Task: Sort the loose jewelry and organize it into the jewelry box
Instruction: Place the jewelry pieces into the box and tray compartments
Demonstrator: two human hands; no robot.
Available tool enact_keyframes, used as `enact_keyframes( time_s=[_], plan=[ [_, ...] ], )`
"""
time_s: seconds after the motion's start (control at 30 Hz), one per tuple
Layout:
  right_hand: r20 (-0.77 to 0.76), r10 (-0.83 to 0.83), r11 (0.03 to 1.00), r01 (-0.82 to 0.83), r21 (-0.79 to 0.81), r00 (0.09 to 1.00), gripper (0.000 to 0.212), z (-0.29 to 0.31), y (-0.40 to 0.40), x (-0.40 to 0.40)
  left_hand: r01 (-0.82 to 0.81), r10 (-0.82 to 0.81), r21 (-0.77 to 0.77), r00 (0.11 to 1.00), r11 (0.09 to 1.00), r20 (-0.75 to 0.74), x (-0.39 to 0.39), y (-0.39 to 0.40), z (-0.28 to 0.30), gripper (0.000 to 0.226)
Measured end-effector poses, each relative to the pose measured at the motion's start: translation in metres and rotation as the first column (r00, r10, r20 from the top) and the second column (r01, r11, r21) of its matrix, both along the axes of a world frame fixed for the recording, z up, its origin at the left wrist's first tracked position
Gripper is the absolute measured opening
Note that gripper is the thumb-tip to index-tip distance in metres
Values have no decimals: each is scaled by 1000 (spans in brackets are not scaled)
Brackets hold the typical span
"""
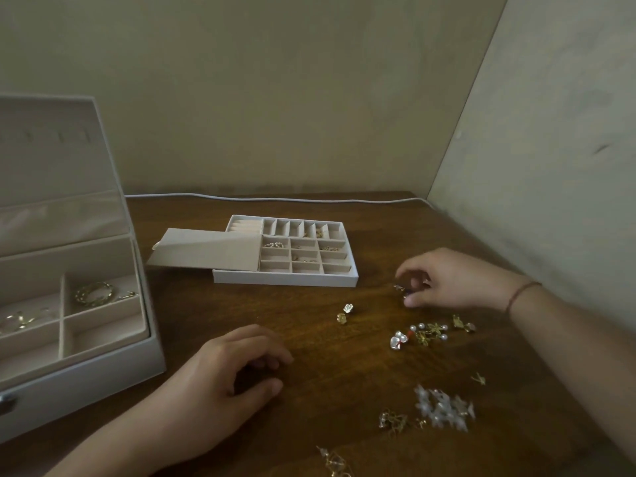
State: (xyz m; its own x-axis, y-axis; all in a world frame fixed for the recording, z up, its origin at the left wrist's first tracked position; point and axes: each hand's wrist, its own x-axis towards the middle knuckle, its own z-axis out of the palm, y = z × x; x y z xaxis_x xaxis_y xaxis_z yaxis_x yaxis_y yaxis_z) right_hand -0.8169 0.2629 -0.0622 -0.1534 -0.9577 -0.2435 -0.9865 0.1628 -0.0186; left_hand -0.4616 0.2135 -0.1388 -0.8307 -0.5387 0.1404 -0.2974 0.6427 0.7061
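Right hand point(447, 280) pinches a small metallic earring point(401, 288); left hand point(234, 370) rests loosely curled on the dark, grained wooden table point(344, 373); pale fabric-lined divided tray point(303, 251) lies far.

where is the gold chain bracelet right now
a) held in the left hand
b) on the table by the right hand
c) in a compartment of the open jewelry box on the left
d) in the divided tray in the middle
c: the gold chain bracelet lies in a back compartment of the open jewelry box at the left, apart from both hands and from the divided tray.
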Motion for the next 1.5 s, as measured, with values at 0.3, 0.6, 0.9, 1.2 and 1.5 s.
enact_keyframes(
  time_s=[0.3, 0.6, 0.9, 1.2, 1.5],
  plan=[
    [1, -26, 988, 26, -150, 1000, 19, -24, 13, -10, -16, 16, -4, 1000, 1000, 10, 0, 1, 4, 30],
    [52, -6, 968, 19, -250, 999, 14, -27, 8, -12, -23, 23, 0, 1000, 1000, 8, 0, 2, 4, 28],
    [215, 144, 921, -51, -387, 966, 3, -9, -41, 32, -6, 6, 6, 1000, 1000, 14, 0, 1, 4, 27],
    [149, 174, 948, -124, -294, 973, 10, -24, -69, 43, 8, -8, 13, 1000, 1000, -2, 0, 1, 3, 27],
    [304, 108, 898, 38, -438, 946, 26, -3, -50, 16, 8, -8, -3, 1000, 1000, 5, 0, 0, 2, 27]
  ],
)
